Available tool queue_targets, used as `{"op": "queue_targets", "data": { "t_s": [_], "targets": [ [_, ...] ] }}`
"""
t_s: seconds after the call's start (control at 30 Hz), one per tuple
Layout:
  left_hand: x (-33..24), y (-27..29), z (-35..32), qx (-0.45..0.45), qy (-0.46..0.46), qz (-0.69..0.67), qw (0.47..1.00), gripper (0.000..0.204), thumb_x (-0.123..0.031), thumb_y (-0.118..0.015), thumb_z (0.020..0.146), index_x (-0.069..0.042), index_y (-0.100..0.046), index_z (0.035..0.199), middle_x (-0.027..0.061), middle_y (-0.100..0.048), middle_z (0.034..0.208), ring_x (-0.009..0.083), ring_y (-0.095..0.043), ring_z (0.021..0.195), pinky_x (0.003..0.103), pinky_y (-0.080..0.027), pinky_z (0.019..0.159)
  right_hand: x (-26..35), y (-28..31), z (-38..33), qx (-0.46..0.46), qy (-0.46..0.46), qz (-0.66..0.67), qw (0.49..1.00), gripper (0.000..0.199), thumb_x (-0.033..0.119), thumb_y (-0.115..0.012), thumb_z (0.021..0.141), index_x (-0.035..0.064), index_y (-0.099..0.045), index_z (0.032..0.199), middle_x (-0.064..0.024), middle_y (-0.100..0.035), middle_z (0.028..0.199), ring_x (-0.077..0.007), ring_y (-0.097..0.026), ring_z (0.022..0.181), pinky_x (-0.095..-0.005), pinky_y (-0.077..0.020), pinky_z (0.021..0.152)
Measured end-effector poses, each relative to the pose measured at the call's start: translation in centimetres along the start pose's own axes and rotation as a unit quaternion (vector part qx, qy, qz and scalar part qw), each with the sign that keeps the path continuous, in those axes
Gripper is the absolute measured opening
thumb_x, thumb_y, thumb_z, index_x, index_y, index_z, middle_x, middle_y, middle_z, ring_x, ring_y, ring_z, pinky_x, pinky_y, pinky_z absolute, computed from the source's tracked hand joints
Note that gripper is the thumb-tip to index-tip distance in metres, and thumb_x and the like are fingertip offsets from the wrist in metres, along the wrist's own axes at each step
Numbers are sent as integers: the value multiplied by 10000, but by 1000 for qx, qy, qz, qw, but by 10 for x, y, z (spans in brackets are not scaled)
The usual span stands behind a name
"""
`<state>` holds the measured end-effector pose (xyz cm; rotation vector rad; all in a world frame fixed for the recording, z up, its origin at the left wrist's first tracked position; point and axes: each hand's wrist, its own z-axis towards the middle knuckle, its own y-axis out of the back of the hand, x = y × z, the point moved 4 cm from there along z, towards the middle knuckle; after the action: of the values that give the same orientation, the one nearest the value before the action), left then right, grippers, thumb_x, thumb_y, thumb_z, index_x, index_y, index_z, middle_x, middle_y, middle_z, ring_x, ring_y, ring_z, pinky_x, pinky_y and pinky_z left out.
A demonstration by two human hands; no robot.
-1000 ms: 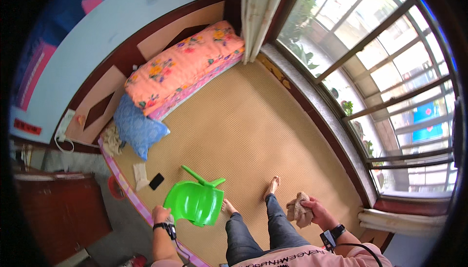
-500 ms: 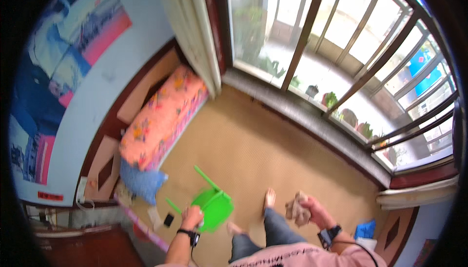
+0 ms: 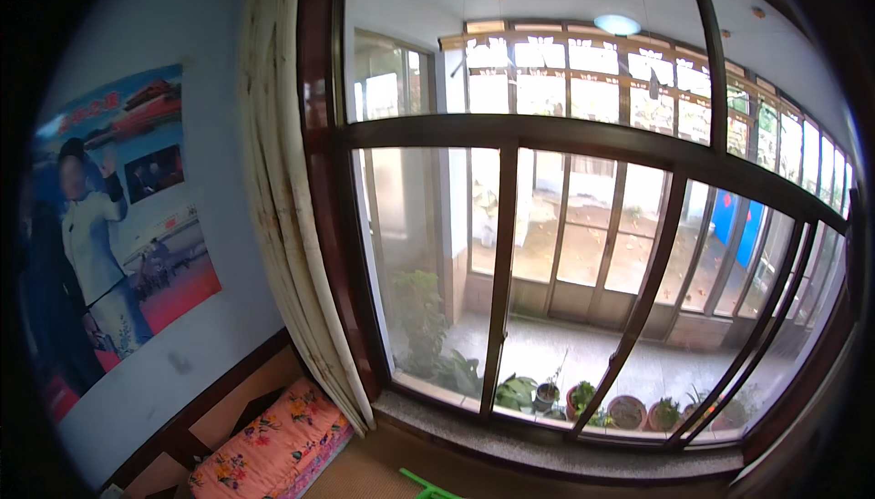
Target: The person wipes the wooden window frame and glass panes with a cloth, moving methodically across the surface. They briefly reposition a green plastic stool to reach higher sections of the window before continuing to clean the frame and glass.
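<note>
Neither of my hands shows in the head view now. At the bottom edge, a bright green leg or bar (image 3: 427, 484) of the green stool pokes in over the tan floor; the rest of the stool lies out of the picture, so whether a hand is on it cannot be seen. Left of it lies folded bedding with an orange floral cover (image 3: 264, 444), set against the wall.
A wide sliding window (image 3: 510, 280) with dark frames fills the middle and right, above a grey stone sill (image 3: 547, 465). Several potted plants (image 3: 629, 411) stand behind the glass. A cream curtain (image 3: 283, 180) hangs at its left. A large poster (image 3: 137, 271) covers the left wall.
The view has swung up to the window and wall. My left hand on the green stool and my right hand holding a brownish cloth have dropped out of sight.
</note>
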<state>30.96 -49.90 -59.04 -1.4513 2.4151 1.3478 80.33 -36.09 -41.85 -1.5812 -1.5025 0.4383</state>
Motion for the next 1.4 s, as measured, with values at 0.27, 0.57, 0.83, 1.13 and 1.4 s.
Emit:
{"op": "queue_targets", "data": {
  "t_s": [0.27,0.57,0.83,1.13,1.4],
  "targets": [
    [-56,3,117,33,-159,-134,978,336,-302,-704,836,3,-741,972,245,-735,909,363,-734,847,475,-576,750,-49,14,24,-219,177,1,960,325,67,-566,928,-1,-522,1242,-276,-649,1222,-436,-685,1072,-592,-595,890],
    [-39,37,180,50,-89,-148,984,333,-247,-771,802,36,-721,970,177,-742,873,263,-726,806,414,-559,714,-111,-14,22,-345,145,67,925,388,87,-600,915,-16,-495,1273,-277,-639,1238,-431,-684,1073,-605,-592,898],
    [10,75,213,87,-5,-262,961,267,-174,-741,874,49,-717,1018,70,-732,896,158,-666,787,365,-532,706,-72,4,43,-346,153,79,922,374,30,-600,911,-36,-538,1274,-233,-673,1192,-387,-693,1066,-532,-593,928],
    [24,109,250,68,10,-298,952,219,-141,-744,845,28,-716,982,76,-724,867,163,-666,750,359,-532,687,-61,15,55,-379,109,72,916,362,15,-599,907,-39,-548,1262,-211,-678,1174,-367,-699,1040,-511,-598,918],
    [20,120,261,19,3,-198,980,290,-193,-739,861,42,-719,1029,147,-753,934,250,-713,822,408,-550,756,-35,24,76,-357,111,53,926,351,4,-598,902,-48,-555,1247,-217,-682,1166,-370,-702,1033,-521,-598,923]
  ]
}}
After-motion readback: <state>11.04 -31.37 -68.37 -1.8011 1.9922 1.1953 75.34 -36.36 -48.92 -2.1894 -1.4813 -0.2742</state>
